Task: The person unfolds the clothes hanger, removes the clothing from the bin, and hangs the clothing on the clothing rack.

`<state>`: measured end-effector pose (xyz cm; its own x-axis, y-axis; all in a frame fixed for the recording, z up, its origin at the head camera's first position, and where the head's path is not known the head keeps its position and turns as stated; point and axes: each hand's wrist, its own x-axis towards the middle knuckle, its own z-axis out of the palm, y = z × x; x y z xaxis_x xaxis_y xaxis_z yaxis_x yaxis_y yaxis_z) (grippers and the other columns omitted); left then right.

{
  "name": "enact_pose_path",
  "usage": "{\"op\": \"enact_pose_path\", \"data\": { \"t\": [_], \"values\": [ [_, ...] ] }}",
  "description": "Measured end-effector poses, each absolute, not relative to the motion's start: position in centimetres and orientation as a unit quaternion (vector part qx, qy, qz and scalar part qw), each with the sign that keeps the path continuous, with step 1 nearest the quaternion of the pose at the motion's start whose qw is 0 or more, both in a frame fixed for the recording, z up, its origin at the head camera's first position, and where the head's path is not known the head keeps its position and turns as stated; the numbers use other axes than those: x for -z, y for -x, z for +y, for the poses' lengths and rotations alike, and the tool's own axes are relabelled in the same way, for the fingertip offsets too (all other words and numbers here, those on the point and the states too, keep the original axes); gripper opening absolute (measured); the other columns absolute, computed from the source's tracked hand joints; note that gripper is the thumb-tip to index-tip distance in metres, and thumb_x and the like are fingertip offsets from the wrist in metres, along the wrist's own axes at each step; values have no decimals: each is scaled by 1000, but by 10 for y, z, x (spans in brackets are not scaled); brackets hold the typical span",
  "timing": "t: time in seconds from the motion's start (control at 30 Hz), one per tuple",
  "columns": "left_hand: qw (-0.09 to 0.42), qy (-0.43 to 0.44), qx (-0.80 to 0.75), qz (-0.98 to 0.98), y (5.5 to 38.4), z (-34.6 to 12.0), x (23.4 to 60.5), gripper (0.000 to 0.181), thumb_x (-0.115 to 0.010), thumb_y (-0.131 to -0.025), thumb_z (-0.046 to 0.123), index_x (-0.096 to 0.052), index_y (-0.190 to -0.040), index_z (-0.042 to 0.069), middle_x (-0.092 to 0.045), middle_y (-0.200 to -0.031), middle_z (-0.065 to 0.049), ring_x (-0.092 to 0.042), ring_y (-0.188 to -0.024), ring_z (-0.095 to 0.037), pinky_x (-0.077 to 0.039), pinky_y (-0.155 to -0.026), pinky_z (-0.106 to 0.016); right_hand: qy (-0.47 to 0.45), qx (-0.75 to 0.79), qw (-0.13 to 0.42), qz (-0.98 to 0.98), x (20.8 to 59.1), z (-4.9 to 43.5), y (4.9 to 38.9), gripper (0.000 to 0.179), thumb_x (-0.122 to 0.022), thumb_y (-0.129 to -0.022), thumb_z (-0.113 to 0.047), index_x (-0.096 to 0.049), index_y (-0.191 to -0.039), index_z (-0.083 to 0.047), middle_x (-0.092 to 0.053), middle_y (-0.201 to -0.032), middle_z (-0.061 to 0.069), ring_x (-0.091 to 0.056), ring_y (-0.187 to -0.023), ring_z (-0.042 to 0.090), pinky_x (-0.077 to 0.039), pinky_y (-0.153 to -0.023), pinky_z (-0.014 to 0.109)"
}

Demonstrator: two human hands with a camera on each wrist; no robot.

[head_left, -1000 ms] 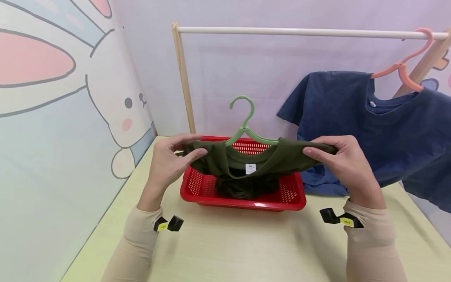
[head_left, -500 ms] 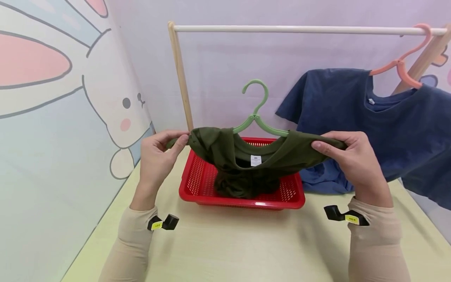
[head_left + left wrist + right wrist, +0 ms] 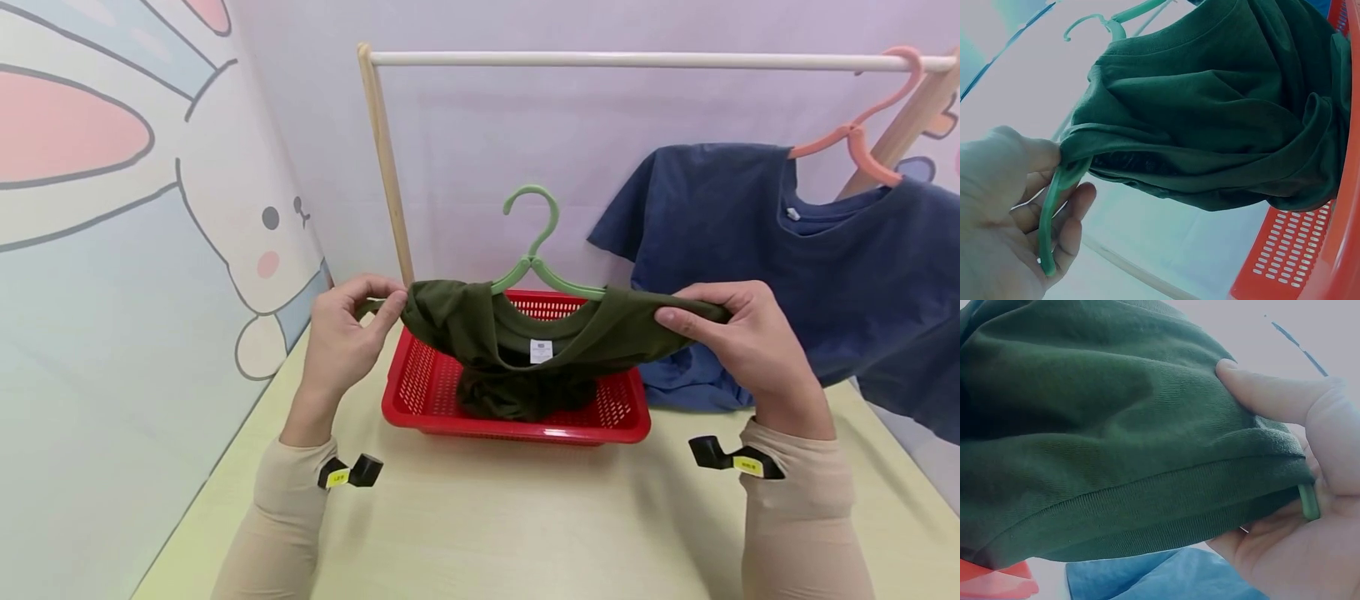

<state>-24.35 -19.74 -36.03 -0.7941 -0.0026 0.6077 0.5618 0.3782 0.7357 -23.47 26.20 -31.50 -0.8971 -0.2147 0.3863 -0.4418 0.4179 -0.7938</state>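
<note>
A dark green T-shirt (image 3: 450, 321) hangs on a green clothes hanger (image 3: 531, 260), held up between my two hands above a red basket (image 3: 517, 433). The hanger's hook points up out of the neckline. My left hand (image 3: 341, 342) pinches the shirt's left sleeve edge together with the hanger's end. In the left wrist view, that hanger end (image 3: 1049, 231) sticks out of the sleeve across my fingers. My right hand (image 3: 750, 342) grips the other sleeve between thumb and fingers; the right wrist view shows a hanger tip (image 3: 1309, 501) poking out by the palm. The shirt's lower part bunches in the basket.
Behind the basket stands a rack with a white rail (image 3: 622, 59) and wooden posts. A blue T-shirt (image 3: 750, 267) on a pink hanger (image 3: 858, 133) hangs at its right end. The basket stands on a pale table (image 3: 525, 525); a rabbit-painted wall (image 3: 150, 333) borders the left.
My left hand has moved outward to the sleeve's end, and my right hand slightly right. The hanger and shirt rose, then sank a little, ending higher than a second ago.
</note>
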Motion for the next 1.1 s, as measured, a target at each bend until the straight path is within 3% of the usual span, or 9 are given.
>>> {"op": "enact_pose_path", "data": {
  "t": [0.3, 0.5, 0.8, 0.97, 1.1],
  "values": [
    [292, 125, 558, -767, 244, -200, 360, 20, -70, -111, 13, -73, -116, -6, -72, -104, -4, -65, -97, -16, -53, -89, -26, -189, -547, 117, -807, 315, 269, 235, 9, -79, -102, 1, -80, -107, 8, -78, -90, 8, -69, -82, 22, -57, -66, 26],
    [305, 94, 612, -724, 245, -199, 360, 21, -69, -112, 13, -72, -117, -7, -73, -98, 3, -66, -84, -16, -58, -81, -23, -201, -625, 113, -746, 315, 275, 235, 10, -76, -101, 7, -77, -107, 15, -77, -91, 11, -68, -84, 23, -57, -72, 24],
    [294, 71, 695, -652, 248, -198, 359, 16, -63, -113, 8, -69, -115, -7, -77, -95, 4, -72, -82, -12, -62, -80, -24, -194, -647, 122, -727, 315, 277, 235, 11, -76, -101, 8, -76, -108, 16, -77, -92, 11, -67, -84, 23, -57, -74, 25],
    [263, 122, 695, -657, 247, -197, 360, 22, -69, -111, 10, -74, -124, -7, -80, -100, -1, -74, -88, -15, -62, -88, -25, -202, -648, 120, -725, 316, 276, 236, 9, -74, -101, 10, -76, -107, 16, -77, -92, 10, -67, -84, 23, -57, -73, 25],
    [246, 138, 674, -683, 245, -196, 362, 23, -76, -106, 9, -78, -125, -4, -80, -104, -1, -72, -88, -16, -61, -85, -23, -204, -646, 119, -726, 317, 275, 236, 8, -74, -101, 10, -76, -107, 16, -77, -92, 10, -66, -84, 23, -57, -72, 24]
  ]
}}
